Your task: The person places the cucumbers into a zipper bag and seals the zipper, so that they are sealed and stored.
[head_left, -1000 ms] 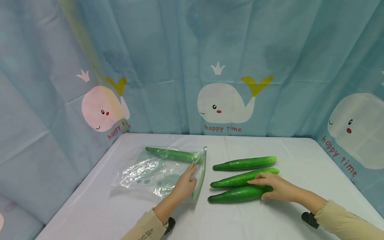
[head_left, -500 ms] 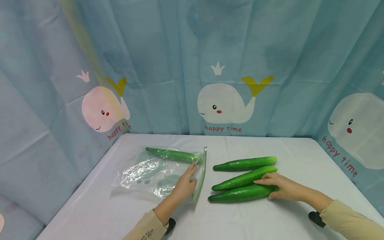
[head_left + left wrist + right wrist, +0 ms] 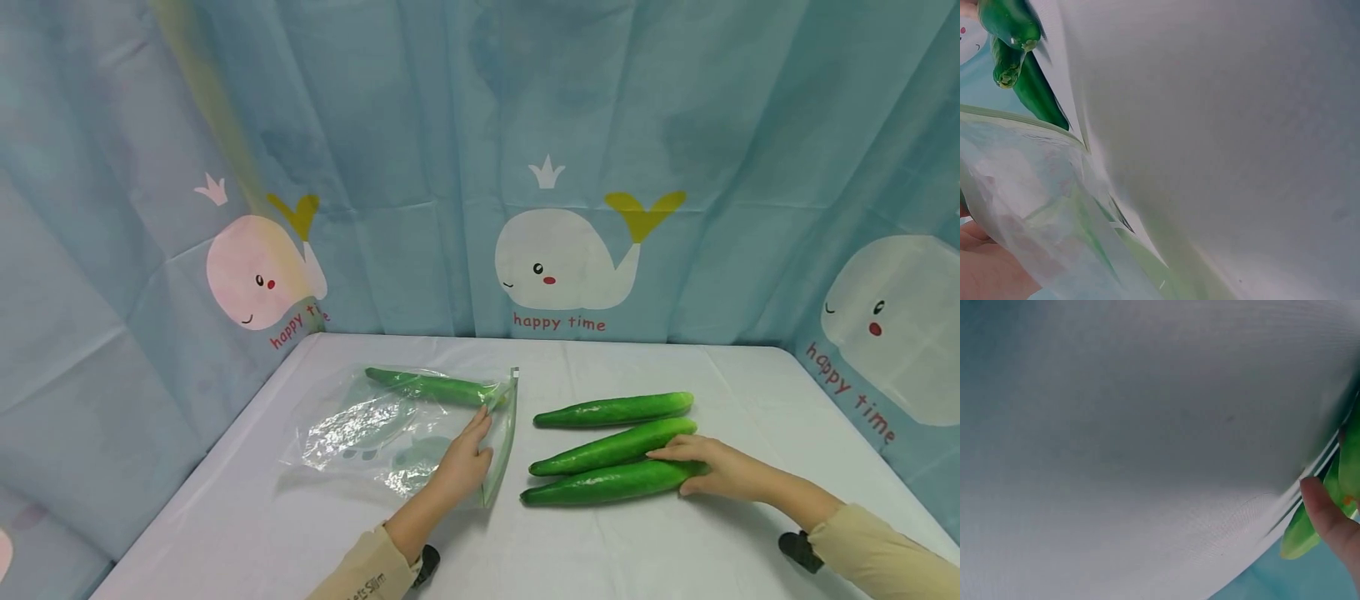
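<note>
My left hand (image 3: 461, 460) rests on a clear plastic zip bag (image 3: 352, 425) near its green-edged mouth, fingers extended. One cucumber (image 3: 431, 387) lies inside, toward the bag's far side. In the left wrist view the bag's zip edge (image 3: 1016, 119) stands up in front of the hand (image 3: 991, 269). My right hand (image 3: 723, 471) grips the right end of the nearest cucumber (image 3: 603, 484), thumb on the near side and fingers on the far side. Two more cucumbers lie behind it, a middle cucumber (image 3: 607, 448) and a far cucumber (image 3: 611, 410). The right wrist view shows one digit beside the gripped cucumber (image 3: 1350, 456).
Everything lies on a table with a white cover (image 3: 577, 558). Behind and at both sides hangs a blue curtain (image 3: 420, 167) printed with whales. The bag is on the left half, and the loose cucumbers are right of its mouth.
My right hand has slid right along the nearest cucumber to its end. The middle cucumber has turned slightly, its right end nudged away. The left hand and bag have stayed put.
</note>
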Tool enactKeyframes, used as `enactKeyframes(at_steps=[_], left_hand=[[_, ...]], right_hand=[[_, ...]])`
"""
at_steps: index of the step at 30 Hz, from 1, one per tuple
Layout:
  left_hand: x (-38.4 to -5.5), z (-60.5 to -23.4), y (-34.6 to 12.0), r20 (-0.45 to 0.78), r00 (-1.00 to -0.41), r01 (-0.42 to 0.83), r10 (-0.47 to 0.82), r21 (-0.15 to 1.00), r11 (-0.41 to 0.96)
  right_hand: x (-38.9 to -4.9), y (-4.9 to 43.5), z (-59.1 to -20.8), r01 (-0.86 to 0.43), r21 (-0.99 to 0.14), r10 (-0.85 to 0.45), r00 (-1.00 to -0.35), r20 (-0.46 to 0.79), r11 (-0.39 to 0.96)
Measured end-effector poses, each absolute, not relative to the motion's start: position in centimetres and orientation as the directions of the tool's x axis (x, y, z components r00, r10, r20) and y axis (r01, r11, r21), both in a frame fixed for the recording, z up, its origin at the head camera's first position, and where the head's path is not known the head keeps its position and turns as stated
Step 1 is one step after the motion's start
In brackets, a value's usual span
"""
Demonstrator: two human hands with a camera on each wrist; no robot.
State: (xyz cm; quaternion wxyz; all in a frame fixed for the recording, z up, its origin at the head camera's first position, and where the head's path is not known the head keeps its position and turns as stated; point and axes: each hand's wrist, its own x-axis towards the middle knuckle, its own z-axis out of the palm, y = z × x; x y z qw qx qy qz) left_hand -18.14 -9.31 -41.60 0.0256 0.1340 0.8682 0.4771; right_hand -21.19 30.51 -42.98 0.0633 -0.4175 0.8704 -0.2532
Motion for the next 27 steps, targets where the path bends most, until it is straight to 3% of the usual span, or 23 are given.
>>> enactKeyframes(at_steps=[7, 12, 23, 27], left_hand=[[-18.1, -41.6, -9.3, 0.090, -0.963, 0.214, 0.256, 0.831, 0.514], [-18.0, -41.6, -9.4, 0.109, -0.962, 0.226, 0.252, 0.837, 0.498], [-18.1, -41.5, -9.4, 0.090, -0.967, 0.203, 0.239, 0.841, 0.501], [-18.2, -41.6, -9.4, 0.082, -0.969, 0.192, 0.233, 0.843, 0.502]], right_hand=[[-20.6, 31.1, -42.0, -0.504, -0.682, -0.667, -0.744, 0.032, 0.530], [-20.3, 31.4, -41.1, -0.388, -0.810, -0.632, -0.775, 0.028, 0.440], [-20.0, 31.4, -40.0, -0.085, -0.910, -0.497, -0.856, -0.142, 0.405], [-20.0, 31.6, -39.7, -0.009, -0.944, -0.499, -0.851, -0.165, 0.329]])
